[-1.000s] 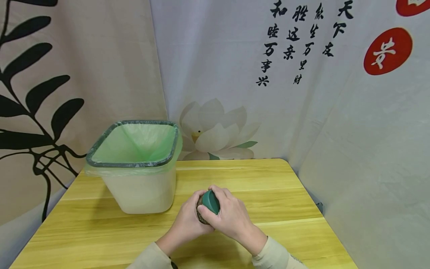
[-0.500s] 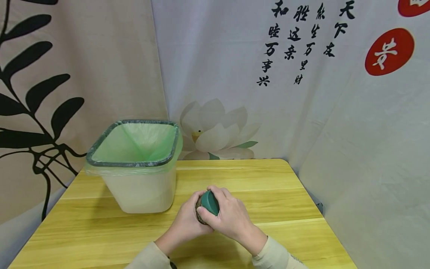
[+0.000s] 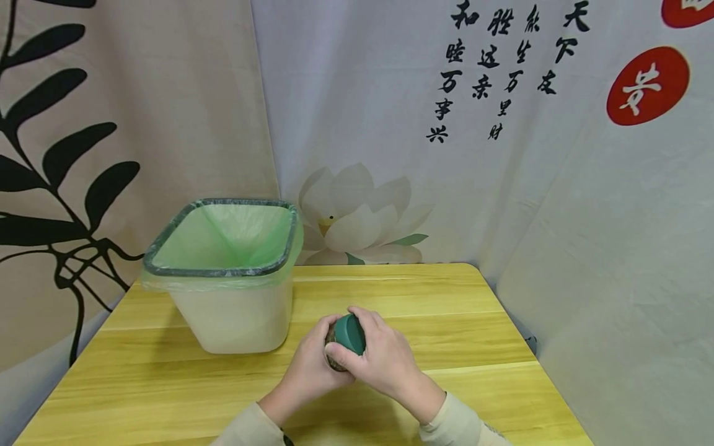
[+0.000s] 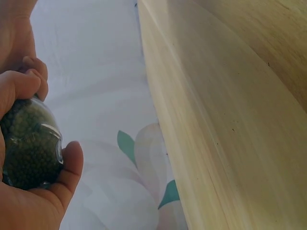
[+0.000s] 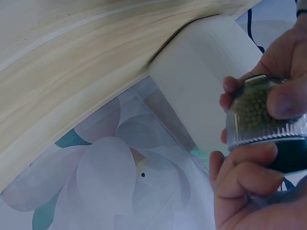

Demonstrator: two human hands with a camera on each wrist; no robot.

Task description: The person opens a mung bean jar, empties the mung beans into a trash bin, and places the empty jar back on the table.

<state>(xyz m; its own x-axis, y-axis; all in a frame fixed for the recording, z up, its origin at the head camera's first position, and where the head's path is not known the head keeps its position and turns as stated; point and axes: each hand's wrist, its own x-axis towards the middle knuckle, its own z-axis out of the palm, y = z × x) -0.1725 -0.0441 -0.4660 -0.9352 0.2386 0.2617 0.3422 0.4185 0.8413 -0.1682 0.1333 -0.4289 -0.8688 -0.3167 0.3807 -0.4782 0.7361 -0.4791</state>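
Low over the middle of the table, both hands hold a clear jar point(image 5: 252, 112) with a dark green lid point(image 3: 350, 334). Small round green beans or beads show through its wall in both wrist views. The left hand point(image 3: 309, 365) wraps the jar's body, its fingers and thumb curled around the sides. On the lid, the right hand point(image 3: 387, 359) grips with its thumb on the near side and fingers over the far side. The jar lies tilted, its lid toward the right hand. The left wrist view shows the jar's rounded body point(image 4: 33, 148), with the lid hidden there.
A pale bin point(image 3: 240, 316) with a dark rim and a light green bag liner point(image 3: 245, 238) stands on the table's left side, beyond the hands. The wooden table point(image 3: 446, 310) ends at a printed cloth backdrop point(image 3: 362, 93) behind and to the right.
Both hands keep their hold on the jar. The right hand and the lid have shifted very slightly to the right since half a second ago; the bin has not moved.
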